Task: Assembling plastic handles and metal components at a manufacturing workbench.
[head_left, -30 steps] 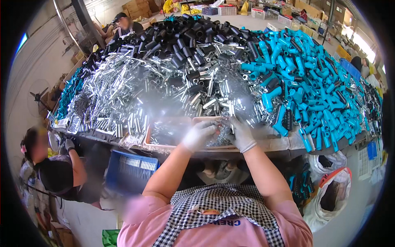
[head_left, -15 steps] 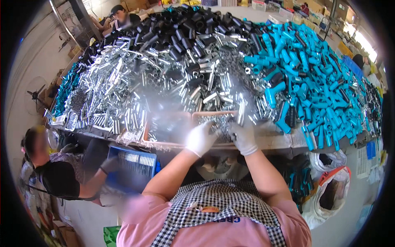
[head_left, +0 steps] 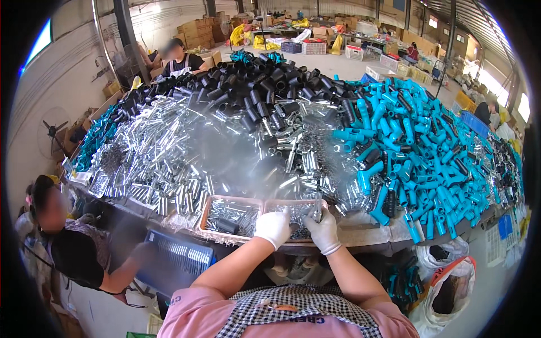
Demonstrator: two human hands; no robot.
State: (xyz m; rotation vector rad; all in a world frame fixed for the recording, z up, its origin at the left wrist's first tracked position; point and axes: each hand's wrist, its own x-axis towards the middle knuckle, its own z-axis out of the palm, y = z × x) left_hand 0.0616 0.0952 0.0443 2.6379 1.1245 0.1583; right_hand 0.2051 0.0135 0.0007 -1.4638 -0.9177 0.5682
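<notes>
Long table (head_left: 372, 236) heaped with silver parts (head_left: 152, 135), teal handles (head_left: 369, 177), black tubes (head_left: 259, 107). Two shallow trays (head_left: 261, 212) at near edge. Gloved left hand (head_left: 273, 227) over right tray (head_left: 290, 201), fingers curled; cannot tell grip. Gloved right hand (head_left: 323, 231) just beside, fingertips pinching silver rod (head_left: 318, 207) above same tray.

I have the left forearm (head_left: 239, 269) and the right forearm (head_left: 354, 271) stretched forward, slanting toward each other. My left grip (head_left: 273, 228) and right grip (head_left: 323, 230), both gloved in white, stand close together, fingers (head_left: 313, 225) curled; how firmly they close, I cannot tell.
</notes>
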